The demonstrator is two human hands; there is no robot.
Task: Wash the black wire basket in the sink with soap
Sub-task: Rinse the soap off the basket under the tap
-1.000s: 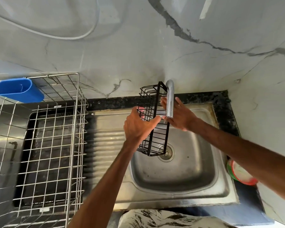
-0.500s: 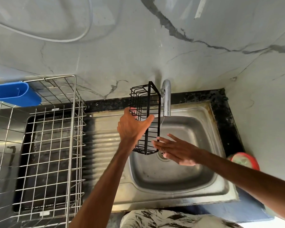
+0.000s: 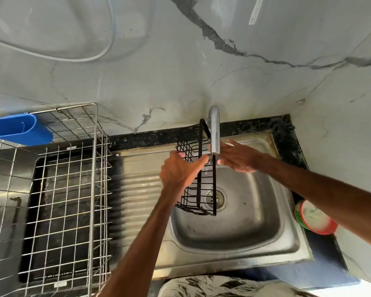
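Observation:
The black wire basket (image 3: 198,189) stands on end over the steel sink (image 3: 255,221), just left of the chrome tap (image 3: 215,133). My left hand (image 3: 179,171) grips the basket's side wires at mid-height, thumb over the rim. My right hand (image 3: 238,157) is held flat with straight fingers just right of the tap's spout, beside the basket's upper part. I cannot tell whether it touches the basket. A thin stream seems to fall below the spout. No soap shows.
A large metal wire dish rack (image 3: 66,189) stands left of the drainboard, with a blue plastic cup holder (image 3: 19,128) on its back corner. A red and green bowl (image 3: 315,219) sits on the dark counter at the right. Marble wall rises behind.
My right hand has risen from low over the basin back up to the tap's spout. The basket shifted slightly right, closer to the tap, still gripped by my left hand.

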